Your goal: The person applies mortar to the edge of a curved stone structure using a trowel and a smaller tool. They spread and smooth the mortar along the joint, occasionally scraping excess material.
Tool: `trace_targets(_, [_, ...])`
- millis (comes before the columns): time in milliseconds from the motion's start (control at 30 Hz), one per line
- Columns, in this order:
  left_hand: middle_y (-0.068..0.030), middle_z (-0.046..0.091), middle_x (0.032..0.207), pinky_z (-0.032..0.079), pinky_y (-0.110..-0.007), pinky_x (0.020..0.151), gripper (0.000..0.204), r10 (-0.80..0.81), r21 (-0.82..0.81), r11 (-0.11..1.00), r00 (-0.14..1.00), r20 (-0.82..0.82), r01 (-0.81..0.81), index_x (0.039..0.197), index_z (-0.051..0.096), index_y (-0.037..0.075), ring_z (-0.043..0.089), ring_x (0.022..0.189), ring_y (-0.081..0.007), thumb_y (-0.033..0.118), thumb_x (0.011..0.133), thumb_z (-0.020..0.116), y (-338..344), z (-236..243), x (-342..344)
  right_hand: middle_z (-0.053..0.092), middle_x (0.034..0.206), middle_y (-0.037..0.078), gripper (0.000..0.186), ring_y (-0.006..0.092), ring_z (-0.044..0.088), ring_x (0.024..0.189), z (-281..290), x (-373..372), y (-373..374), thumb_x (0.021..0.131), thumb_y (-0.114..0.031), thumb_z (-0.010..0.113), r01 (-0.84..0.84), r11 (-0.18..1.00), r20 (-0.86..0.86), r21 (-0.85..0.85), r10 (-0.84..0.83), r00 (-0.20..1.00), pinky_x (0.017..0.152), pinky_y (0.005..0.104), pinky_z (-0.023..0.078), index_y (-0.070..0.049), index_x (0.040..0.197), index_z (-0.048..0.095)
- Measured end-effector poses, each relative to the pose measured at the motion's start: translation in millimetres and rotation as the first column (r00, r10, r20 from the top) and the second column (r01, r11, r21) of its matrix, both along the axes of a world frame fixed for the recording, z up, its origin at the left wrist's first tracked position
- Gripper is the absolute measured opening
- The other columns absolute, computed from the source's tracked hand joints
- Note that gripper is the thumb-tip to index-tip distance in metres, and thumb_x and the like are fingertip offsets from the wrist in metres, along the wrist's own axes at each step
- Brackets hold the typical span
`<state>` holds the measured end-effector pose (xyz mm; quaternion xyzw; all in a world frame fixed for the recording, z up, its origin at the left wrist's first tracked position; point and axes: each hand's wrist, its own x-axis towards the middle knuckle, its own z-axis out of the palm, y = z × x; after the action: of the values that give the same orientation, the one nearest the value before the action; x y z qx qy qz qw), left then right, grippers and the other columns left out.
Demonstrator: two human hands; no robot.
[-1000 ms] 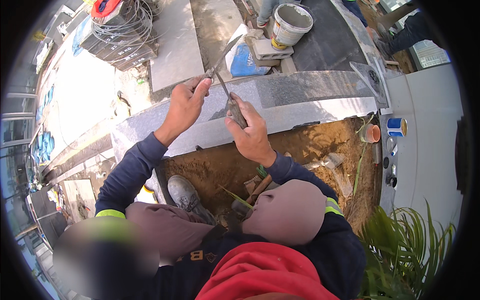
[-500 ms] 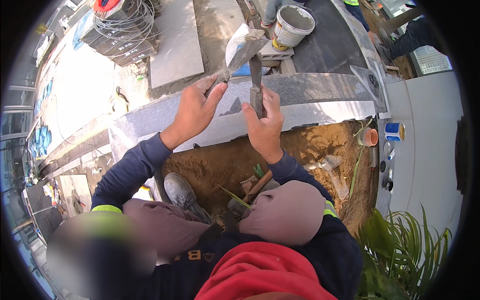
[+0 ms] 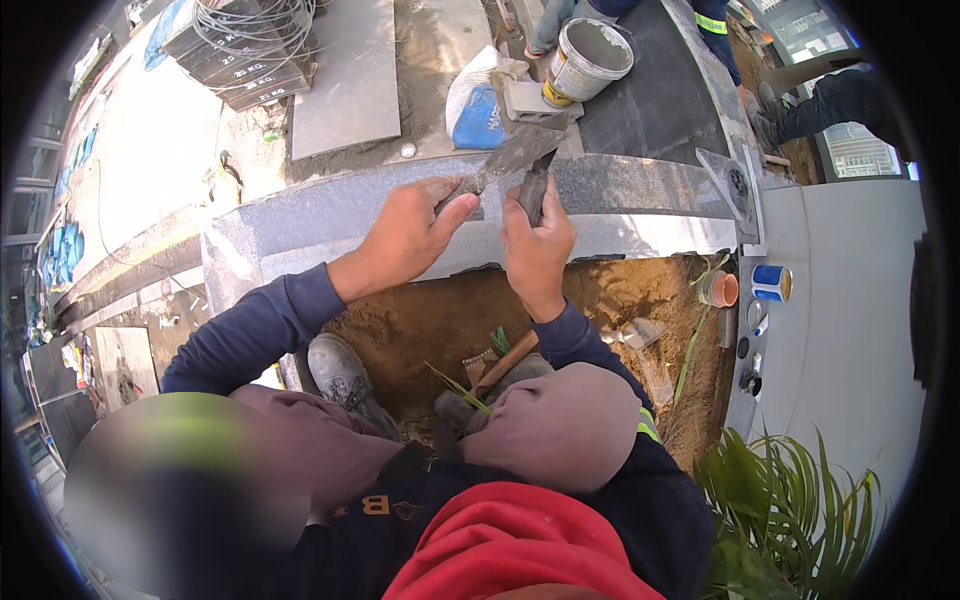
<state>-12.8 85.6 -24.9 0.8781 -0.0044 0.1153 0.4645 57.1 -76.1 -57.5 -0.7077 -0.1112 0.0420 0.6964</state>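
Observation:
My left hand (image 3: pixel 408 232) grips the handle of a dull grey trowel (image 3: pixel 515 150), whose blade points up to the right. My right hand (image 3: pixel 537 245) is closed round the grey handle of a narrow-bladed tool (image 3: pixel 533 195), held more upright. The two blades cross, touching or very close, above a grey speckled stone ledge (image 3: pixel 640 185) with a paler front strip. Below the ledge lies a soil pit (image 3: pixel 420 315), with my boot (image 3: pixel 338 372) and a wooden handle (image 3: pixel 515 355) in it.
Behind the ledge are a cement bucket (image 3: pixel 590 65), a white-blue sack (image 3: pixel 475 110), stacked weights (image 3: pixel 240 65) with cable coils and pavers (image 3: pixel 345 80). A blue can (image 3: pixel 770 282) and orange pot (image 3: pixel 722 290) stand right, above a palm (image 3: pixel 790 500). Co-workers' legs (image 3: pixel 830 105) show upper right.
Both hands, with their tools, have shifted rightward in the view. The trowel blade has tipped from steep to flatter, and the right tool's blade now sits mostly behind it.

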Motion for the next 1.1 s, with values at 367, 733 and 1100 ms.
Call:
trace_targets(367, [-0.0325,0.063,0.094,0.051,-0.042,0.077,0.04,-0.043,0.013,0.999,0.993,-0.106,0.044,0.114,0.063,-0.012,0.065,0.085,-0.0422,0.024,0.1,0.058,0,-8,-14,0.057,0.073,-0.001,0.015,0.0046,0.05,0.056,2,-2,2,0.091,-0.005,0.061,-0.089,0.99,-0.169,0.113,0.107,0.98,0.047,0.024,0.04,0.001,0.105,0.061])
trace_targets(733, [-0.0307,0.062,0.085,0.049,-0.046,0.071,0.032,-0.038,0.0,0.999,0.999,-0.013,0.038,0.104,0.064,-0.007,0.061,0.08,-0.0466,0.025,0.099,0.058,10,-12,-11,0.065,0.091,0.003,0.042,0.0074,0.058,0.08,-5,-7,-7,0.093,-0.007,0.062,-0.132,0.991,-0.135,-0.004,0.13,0.982,0.074,0.0237,0.048,0.006,0.132,0.054])
trace_targets(1100, [-0.0337,0.063,0.095,0.05,-0.045,0.077,0.041,0.013,-0.002,1.0,0.998,-0.065,-0.013,0.107,0.063,-0.012,0.063,0.089,-0.0484,0.028,0.1,0.057,3,-14,-14,0.063,0.099,0.012,0.044,0.0155,0.059,0.08,1,31,-19,0.096,-0.013,0.056,-0.248,0.961,-0.162,-0.122,0.227,0.96,0.067,0.0309,0.051,0.011,0.133,0.05])
